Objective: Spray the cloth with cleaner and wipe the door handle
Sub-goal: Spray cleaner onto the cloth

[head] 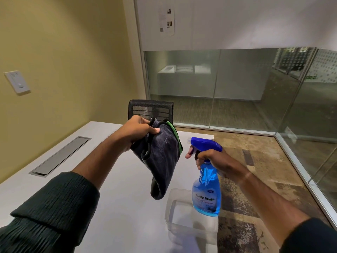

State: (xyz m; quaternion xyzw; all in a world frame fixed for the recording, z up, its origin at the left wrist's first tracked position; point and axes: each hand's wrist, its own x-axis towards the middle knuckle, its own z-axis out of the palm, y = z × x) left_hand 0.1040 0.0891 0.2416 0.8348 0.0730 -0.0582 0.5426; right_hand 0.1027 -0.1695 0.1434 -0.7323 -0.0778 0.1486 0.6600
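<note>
Dark grey cloth (160, 161): green trim on its upper right edge, hangs folded mid-frame above the bench, lower end just above and left of the tub.
Left hand (140, 131): centre of frame, fingers (155, 130) closed tight on the cloth's top corner, thumb pressed on the fabric.
Right hand (209, 157): right of centre, wrapped around the neck of the spray bottle, index finger on the trigger, rest curled shut on the neck.
Spray bottle (207, 190): blue liquid, blue spray head, held upright off the bench, nozzle pointing left at the cloth, close but apart from it.
Bench (118, 207): white top, fills lower left; metal cable hatch (60, 156) set in it at left.
Tub (191, 225): clear plastic, on the bench at lower centre, partly behind the bottle's base.
Chair (150, 109): black mesh back, beyond the bench's far edge, behind the left hand.
Wall: yellow at left with a white switch plate (17, 82); glass partition (237, 79) at right.
Door handle: not in frame.
</note>
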